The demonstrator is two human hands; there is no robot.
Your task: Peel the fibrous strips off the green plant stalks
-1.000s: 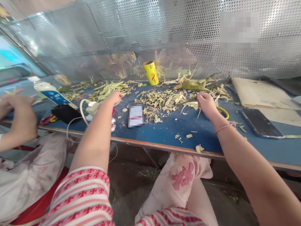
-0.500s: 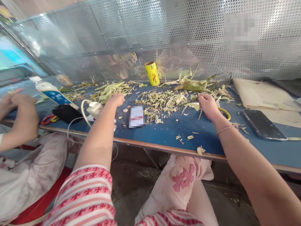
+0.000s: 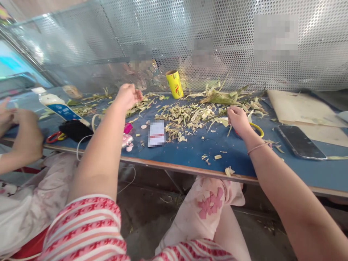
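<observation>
My left hand [image 3: 127, 96] is raised over the left heap of pale green plant pieces [image 3: 144, 104]. Its fingers look loosely bent and apart, with nothing visible in them. My right hand [image 3: 237, 119] is closed low over the table, at the right end of the middle heap of shredded plant scraps [image 3: 190, 117]. A thin green strip shows just below its fingertips, but what the fingers pinch is hidden. Behind the right wrist lies a yellow-and-red loop handle [image 3: 257, 129], partly covered.
The blue table [image 3: 179, 154] holds a yellow tube [image 3: 174, 85], a blurred card [image 3: 157, 133], a phone [image 3: 301, 142], cardboard [image 3: 293, 107], a bottle [image 3: 58, 105], a black pouch [image 3: 74, 130] and a white cable. A perforated metal screen [image 3: 163, 32] stands behind. A co-worker's arm [image 3: 27, 136] rests at left.
My left hand has lifted up and to the left, its fingers loosening, which uncovers a pink item on the table. My right hand stays closed in nearly the same place.
</observation>
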